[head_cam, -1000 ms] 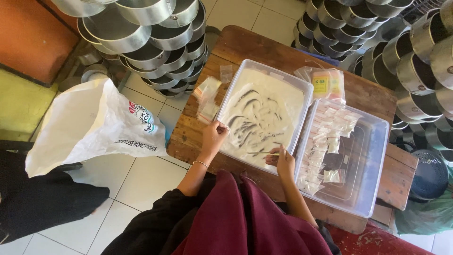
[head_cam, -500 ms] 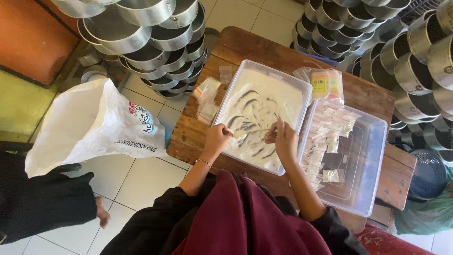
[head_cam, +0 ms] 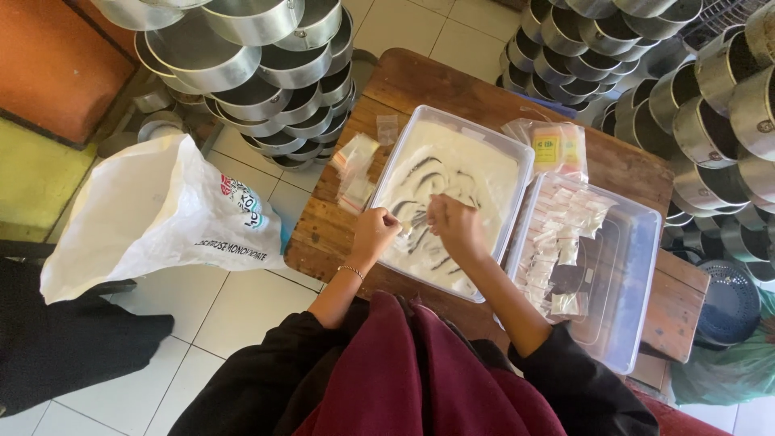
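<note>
At the far left, a large white sack (head_cam: pixel 161 218) slumps on the tiled floor, its mouth open. Above it, stacked round metal tins (head_cam: pixel 258 73) hang over the corner of a wooden table (head_cam: pixel 452 77). On the table's left edge lies a small heap of empty clear packets (head_cam: pixel 355 169).

Your left hand (head_cam: pixel 373 234) is just right of that heap, at the near left rim of a shallow tray of white powder (head_cam: pixel 476 153). Its fingers are curled in and its fingertips are pinched. Your right hand (head_cam: pixel 456 226) is over the powder, also curled. The two hands' fingertips nearly meet. Whatever they pinch between them is too small to make out.

You seem to be in the middle of filling a packet. The next move would call for a steady pinch so that no powder spills.

Right of the tray is a clear tub (head_cam: pixel 638 323) holding filled packets (head_cam: pixel 561 234). A yellow bundle (head_cam: pixel 557 145) lies behind it, and more tins line the right side.
</note>
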